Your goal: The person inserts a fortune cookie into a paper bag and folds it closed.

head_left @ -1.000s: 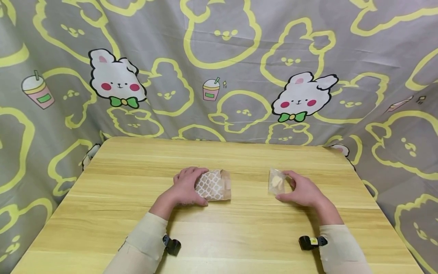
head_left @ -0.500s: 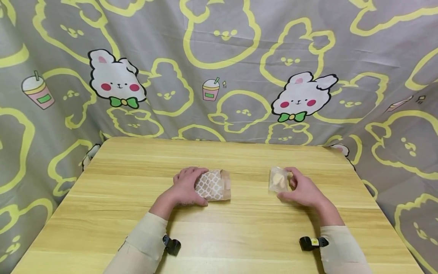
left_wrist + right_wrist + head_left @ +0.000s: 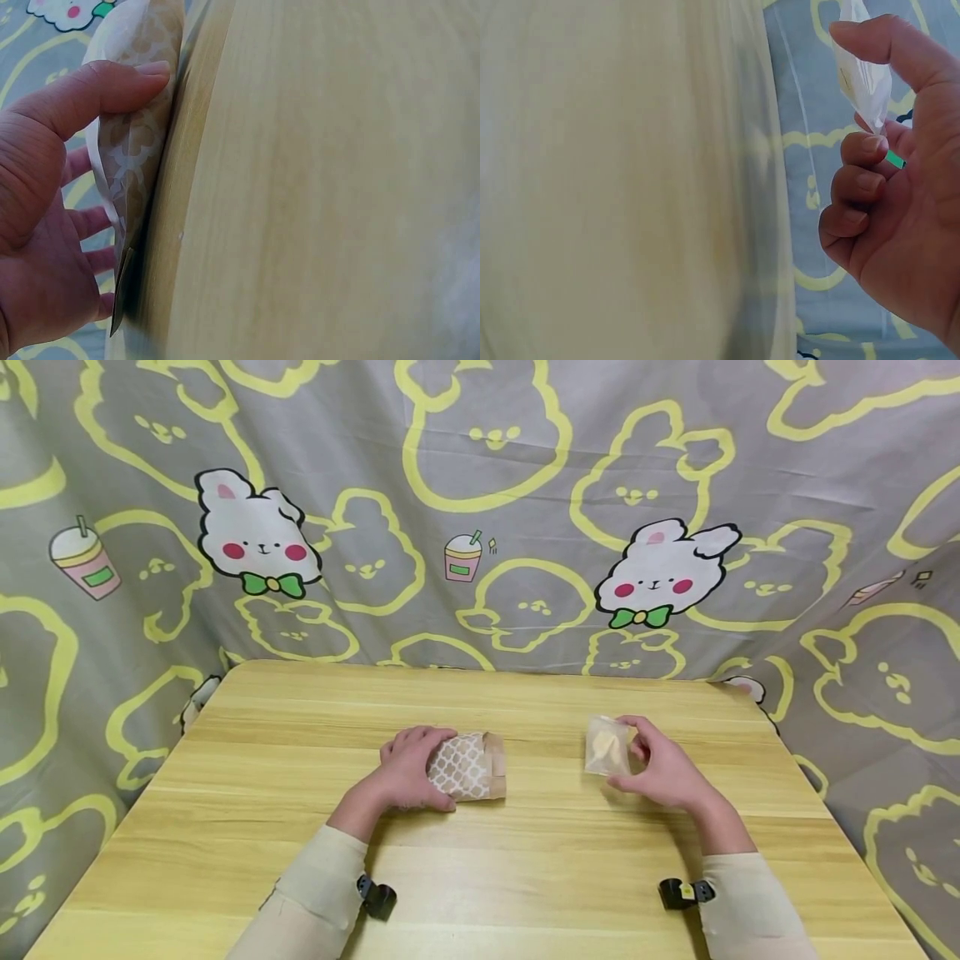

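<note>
Grey cloth (image 3: 525, 485) printed with yellow bunny outlines, white rabbits and drink cups hangs behind and wraps round both sides of a pale wooden worktop (image 3: 300, 735).

Left of centre, the left hand (image 3: 408, 768) lies over the near end of a brown paper bag (image 3: 472, 766) with a white lattice pattern. Its fingers (image 3: 416, 739) curve over the bag's far side while the thumb presses the near side, as the left wrist view shows with the thumb (image 3: 112, 86) flat against the patterned paper (image 3: 135, 150). The bag lies flat on the worktop, its long axis running left to right, with the plain brown folded end pointing right toward the other hand. Bare wood stretches between the bag and the worktop's left edge, and in front of it toward the person.

Right of centre, well apart from the bag, the right hand (image 3: 663, 772) pinches a small clear plastic packet (image 3: 606, 750) holding something pale yellow. The thumb is on the near side and the forefinger on top; in the right wrist view the forefinger (image 3: 885, 41) and thumb clamp the packet (image 3: 866, 75), the other fingers loosely curled beneath. The packet stands roughly upright, raised just off the wood, its flat face turned leftward toward the bag. Open worktop lies behind it up to the cloth and to its right up to the edge.
</note>
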Action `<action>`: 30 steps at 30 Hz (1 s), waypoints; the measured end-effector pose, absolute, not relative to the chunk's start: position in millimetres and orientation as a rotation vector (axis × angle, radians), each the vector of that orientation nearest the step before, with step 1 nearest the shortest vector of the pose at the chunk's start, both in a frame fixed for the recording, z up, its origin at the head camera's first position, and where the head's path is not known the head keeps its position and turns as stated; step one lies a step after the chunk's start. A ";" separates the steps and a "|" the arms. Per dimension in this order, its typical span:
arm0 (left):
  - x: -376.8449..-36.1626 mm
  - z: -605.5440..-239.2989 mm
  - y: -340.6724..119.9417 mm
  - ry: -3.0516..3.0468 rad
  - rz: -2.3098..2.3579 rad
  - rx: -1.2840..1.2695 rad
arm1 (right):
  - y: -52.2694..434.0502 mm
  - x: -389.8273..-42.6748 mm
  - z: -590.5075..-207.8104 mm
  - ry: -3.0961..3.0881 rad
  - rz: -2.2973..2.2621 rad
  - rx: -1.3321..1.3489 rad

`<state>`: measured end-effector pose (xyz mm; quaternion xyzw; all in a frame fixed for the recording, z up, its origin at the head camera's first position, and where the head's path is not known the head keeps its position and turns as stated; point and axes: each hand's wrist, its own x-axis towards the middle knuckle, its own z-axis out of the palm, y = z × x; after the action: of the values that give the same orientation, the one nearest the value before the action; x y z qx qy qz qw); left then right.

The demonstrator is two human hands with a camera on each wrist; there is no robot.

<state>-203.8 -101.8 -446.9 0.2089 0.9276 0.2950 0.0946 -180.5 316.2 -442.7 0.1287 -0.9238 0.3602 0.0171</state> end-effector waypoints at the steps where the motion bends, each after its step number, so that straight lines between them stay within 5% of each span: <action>1: -203.9 -446.9 -101.9 2.750 0.876 0.621 | 314.9 -180.5 -441.3 -2.867 1.119 0.407; 30: -205.5 -449.3 -103.3 2.738 0.889 0.617 | 246.7 -191.0 -420.3 -2.871 1.282 0.567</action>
<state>-205.5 -103.3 -449.3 0.2085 0.9255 0.3004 0.0986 -191.0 246.7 -420.3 0.1775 -0.8983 0.4010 -0.0265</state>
